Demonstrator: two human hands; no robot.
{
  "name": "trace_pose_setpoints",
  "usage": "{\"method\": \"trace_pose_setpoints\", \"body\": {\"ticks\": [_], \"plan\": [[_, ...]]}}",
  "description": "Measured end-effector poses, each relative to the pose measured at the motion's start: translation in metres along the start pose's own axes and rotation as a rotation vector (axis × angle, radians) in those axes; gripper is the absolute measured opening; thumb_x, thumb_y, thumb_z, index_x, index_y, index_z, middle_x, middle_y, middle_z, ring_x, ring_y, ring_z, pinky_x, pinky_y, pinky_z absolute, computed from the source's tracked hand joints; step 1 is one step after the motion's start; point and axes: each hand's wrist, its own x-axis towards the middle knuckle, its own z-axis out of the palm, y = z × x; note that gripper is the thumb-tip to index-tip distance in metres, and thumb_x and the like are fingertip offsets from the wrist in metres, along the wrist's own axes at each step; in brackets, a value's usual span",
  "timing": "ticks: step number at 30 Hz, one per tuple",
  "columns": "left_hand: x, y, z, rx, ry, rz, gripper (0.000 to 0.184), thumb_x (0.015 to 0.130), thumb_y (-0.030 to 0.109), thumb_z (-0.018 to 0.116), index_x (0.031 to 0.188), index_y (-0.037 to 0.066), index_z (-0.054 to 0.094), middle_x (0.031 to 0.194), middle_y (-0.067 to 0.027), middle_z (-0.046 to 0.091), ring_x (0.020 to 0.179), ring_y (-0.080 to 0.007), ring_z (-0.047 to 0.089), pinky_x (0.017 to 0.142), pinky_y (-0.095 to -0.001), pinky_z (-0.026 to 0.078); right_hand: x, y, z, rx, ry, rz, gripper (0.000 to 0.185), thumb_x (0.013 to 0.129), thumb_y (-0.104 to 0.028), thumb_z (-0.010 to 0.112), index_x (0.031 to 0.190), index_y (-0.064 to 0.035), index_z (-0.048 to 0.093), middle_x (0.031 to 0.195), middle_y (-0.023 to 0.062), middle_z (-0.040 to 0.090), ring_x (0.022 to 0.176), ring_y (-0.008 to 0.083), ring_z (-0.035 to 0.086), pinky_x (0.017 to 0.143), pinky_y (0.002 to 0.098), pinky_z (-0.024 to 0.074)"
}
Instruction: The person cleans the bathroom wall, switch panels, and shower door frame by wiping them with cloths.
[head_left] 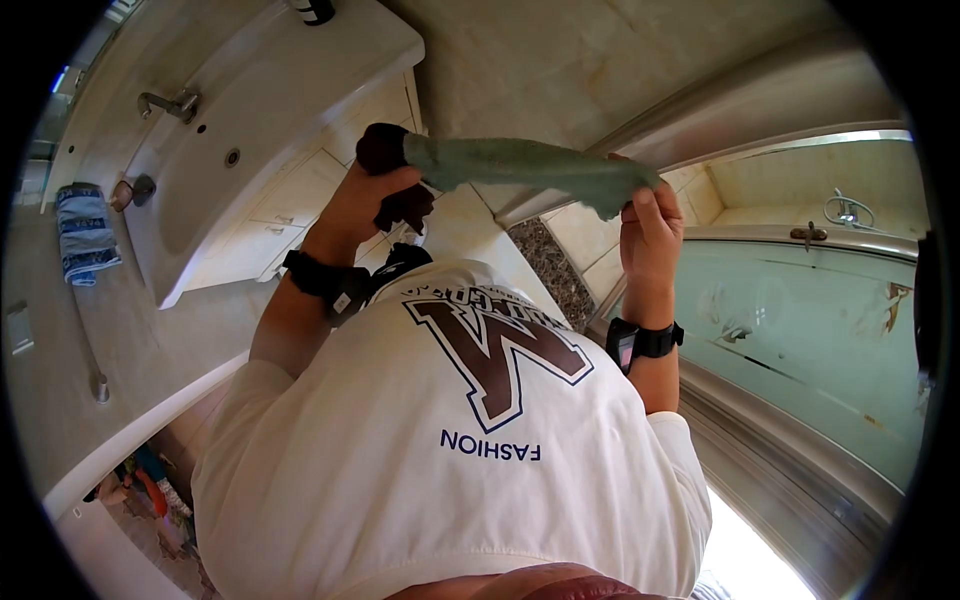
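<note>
- Green cloth (520, 162): in midair, stretched out between both grips.
- Left hand (362, 200): grip clamped on its dark bunched end.
- Right hand (652, 225): grip pinching opposite end, thumb visible.

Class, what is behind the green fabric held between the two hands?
Past the green fabric, pale tiles and a metallic frame show; whatever lies directly behind it is covered and cannot be seen.
</note>
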Motion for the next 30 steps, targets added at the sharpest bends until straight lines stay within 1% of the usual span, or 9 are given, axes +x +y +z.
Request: {"method": "trace_pose_setpoints", "body": {"ticks": [4,8,16,18,20,22,24,29,30], "plan": [[0.008,0.003,0.009,-0.093,-0.035,0.072,0.038,0.085,0.011,0.067,0.118,0.002,0.053,0.105,-0.0101,0.062,0.086,-0.0228,0.065,0.07,-0.0356,0.056,0.003,0.0,-0.009,0.081,-0.04,0.054,0.018,0.089,-0.004,0.063,0.105,0.0036,0.065,0.099,0.0069,0.067,0.088,0.0119,0.06,0.076,0.0255,0.047],[0.022,0.0,0.008,0.06,0.068,-0.075,0.033,0.086,0.012,0.066,0.114,-0.001,0.056,0.098,-0.0095,0.064,0.082,-0.021,0.065,0.067,-0.034,0.056,0.008,0.021,-0.019,0.017,0.08,0.081,0.019,0.087,-0.002,0.064,0.106,0.0032,0.065,0.099,0.008,0.067,0.087,0.0128,0.062,0.075,0.0245,0.0479],[0.041,0.024,0.028,0.11,0.164,-0.01,0.035,0.084,0.014,0.069,0.113,0.0,0.056,0.092,-0.0071,0.063,0.073,-0.0158,0.062,0.06,-0.0287,0.053,0.006,-0.009,-0.019,-0.223,0.106,0.082,0.022,0.083,0.008,0.06,0.104,0.0035,0.064,0.095,0.0059,0.066,0.083,0.0118,0.06,0.074,0.0215,0.0456],[0.04,0.047,0.053,0.161,0.128,0.046,0.035,0.084,0.014,0.069,0.113,0.0,0.056,0.093,-0.0072,0.063,0.073,-0.0155,0.062,0.06,-0.0273,0.053,0.006,-0.039,-0.022,-0.165,0.148,-0.258,0.022,0.084,0.007,0.061,0.105,0.0028,0.064,0.099,0.0096,0.067,0.089,0.0151,0.062,0.079,0.0256,0.0483],[0.031,0.072,0.088,0.486,-0.086,0.284,0.028,0.085,0.014,0.068,0.109,0.003,0.06,0.099,-0.0081,0.064,0.081,-0.0126,0.062,0.062,-0.0246,0.052,0.002,-0.082,-0.017,-0.081,0.262,-0.516,0.029,0.087,-0.001,0.062,0.116,-0.0006,0.059,0.115,0.0146,0.062,0.103,0.0209,0.061,0.088,0.0357,0.0512],[0.035,0.076,0.13,0.536,-0.509,0.725,0.029,0.08,0.01,0.07,0.108,0.008,0.063,0.107,-0.0078,0.065,0.094,-0.0177,0.061,0.071,-0.0297,0.053,0.0,-0.107,0.005,0.007,0.307,-0.722,0.04,0.092,-0.017,0.059,0.128,-0.0028,0.049,0.131,0.0145,0.052,0.115,0.0259,0.055,0.095,0.0433,0.0474],[0.04,0.088,0.169,0.818,-0.848,1.211,0.037,0.076,0.005,0.069,0.112,0.011,0.064,0.113,-0.0101,0.065,0.113,-0.0269,0.057,0.084,-0.0375,0.052,-0.026,-0.09,-0.016,0.297,0.423,-0.353,0.048,0.096,-0.031,0.05,0.136,-0.006,0.041,0.139,0.0123,0.044,0.123,0.0301,0.048,0.102,0.0475,0.0413],[0.066,0.018,0.152,1.075,-0.798,0.851,0.043,0.071,0.01,0.075,0.113,0.014,0.065,0.109,-0.0062,0.067,0.099,-0.0234,0.062,0.081,-0.031,0.051,-0.053,-0.045,-0.046,0.358,0.225,0.018,0.049,0.098,-0.038,0.039,0.138,-0.0102,0.039,0.139,0.0153,0.043,0.126,0.0334,0.044,0.105,0.051,0.0363],[0.064,0.021,0.148,1.045,-0.737,0.559,0.039,0.074,0.012,0.074,0.112,0.013,0.064,0.105,-0.0063,0.067,0.092,-0.0209,0.063,0.077,-0.0298,0.05,-0.054,-0.045,-0.052,0.435,0.148,0.032,0.049,0.098,-0.038,0.039,0.138,-0.0099,0.039,0.141,0.0163,0.041,0.127,0.0336,0.043,0.105,0.0523,0.0356]]}}
